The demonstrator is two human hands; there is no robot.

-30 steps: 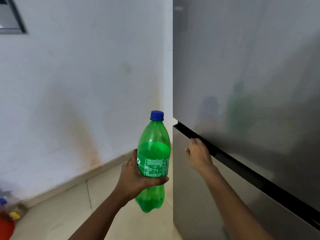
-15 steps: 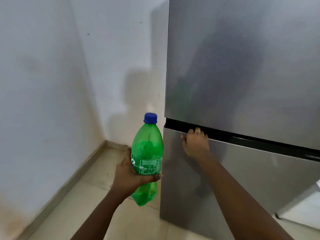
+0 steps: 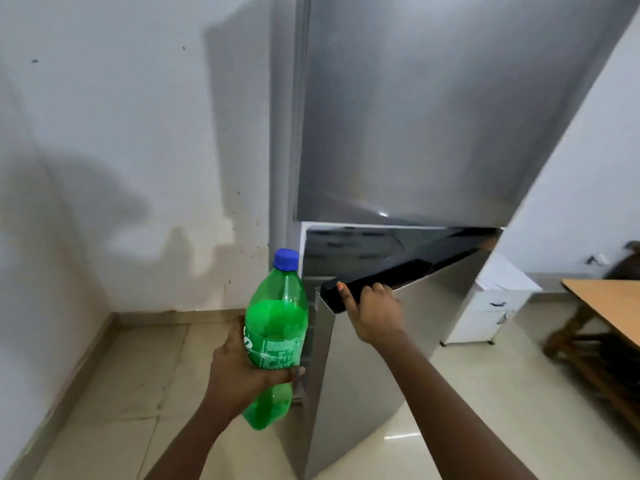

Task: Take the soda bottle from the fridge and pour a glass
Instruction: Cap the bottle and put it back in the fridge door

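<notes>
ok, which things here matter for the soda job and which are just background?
Job:
- soda bottle, held in the left hand
- lower fridge door, ajar, right hand on its handle edge

Background:
- white cabinet
- wooden table
- upper fridge door, shut

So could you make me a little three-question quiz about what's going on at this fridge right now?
1. True or false: the cap is on the soda bottle.
2. Which hand holds the bottle? A) left hand B) right hand C) neither
3. Fill in: the right hand grips the dark handle strip of the lower fridge door, which stands ____.

Key: 1 true, the blue cap is on. 2 A, the left hand is wrapped around the label. 3 ajar, swung partly out from the fridge body.
</notes>
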